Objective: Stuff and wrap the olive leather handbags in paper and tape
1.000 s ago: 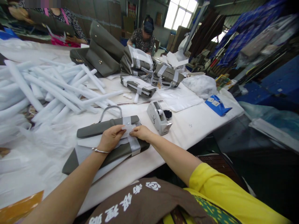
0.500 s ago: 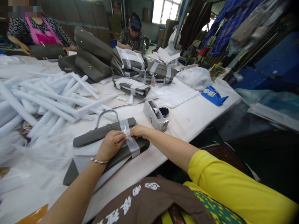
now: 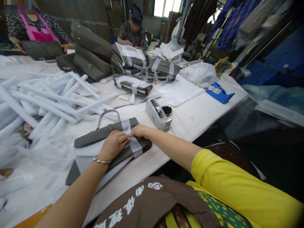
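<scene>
A grey-green handbag (image 3: 97, 136) lies on the table in front of me, with white sheeting over its front and its wrapped handle standing up at the back. A white wrapping strip (image 3: 136, 148) runs across the bag's right part. My left hand (image 3: 114, 143), a bracelet at its wrist, rests on the bag with bent fingers closed at the strip's left edge. From the right, my right hand (image 3: 139, 130) pinches the strip, its fingertips close to those of the left. What lies between the fingertips is partly hidden.
A tape dispenser (image 3: 158, 114) stands just behind the bag. White foam tubes (image 3: 52, 101) are heaped at the left. Several wrapped bags (image 3: 133, 85) lie farther back, and a blue tool (image 3: 218, 92) sits by the right edge. Two people work across the table.
Both hands stay at the strip, and the strip's middle is now drawn in and creased between the fingertips. The co-worker at left has tilted up a dark bag.
</scene>
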A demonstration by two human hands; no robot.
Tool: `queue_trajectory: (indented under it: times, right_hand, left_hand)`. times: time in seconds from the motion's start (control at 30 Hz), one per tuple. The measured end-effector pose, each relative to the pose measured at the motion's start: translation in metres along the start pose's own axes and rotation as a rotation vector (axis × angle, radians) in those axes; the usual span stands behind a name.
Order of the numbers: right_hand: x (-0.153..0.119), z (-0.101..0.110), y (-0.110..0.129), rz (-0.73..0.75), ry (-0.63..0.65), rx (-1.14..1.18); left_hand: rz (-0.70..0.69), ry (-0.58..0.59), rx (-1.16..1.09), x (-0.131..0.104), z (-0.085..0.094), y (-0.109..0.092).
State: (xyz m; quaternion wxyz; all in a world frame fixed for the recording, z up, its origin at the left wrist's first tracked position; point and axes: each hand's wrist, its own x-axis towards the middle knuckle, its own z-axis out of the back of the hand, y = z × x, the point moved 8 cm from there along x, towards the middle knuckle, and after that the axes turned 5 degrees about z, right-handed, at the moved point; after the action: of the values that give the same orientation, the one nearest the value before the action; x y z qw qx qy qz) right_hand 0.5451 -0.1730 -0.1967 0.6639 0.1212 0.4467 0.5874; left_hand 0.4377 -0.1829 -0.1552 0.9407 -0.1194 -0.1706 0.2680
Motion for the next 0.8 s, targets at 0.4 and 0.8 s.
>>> queue_trajectory:
  times: [0.4,0.8]
  right_hand:
    - [-0.004,0.006,0.016,0.158,-0.139,-0.271]
    - [-0.014,0.002,0.012,0.166,-0.189,-0.445]
  left_hand:
    - [-0.021,0.159,0.021,-0.008,-0.010,-0.006]
    - [-0.035,0.142,0.061,-0.016,-0.007,-0.014]
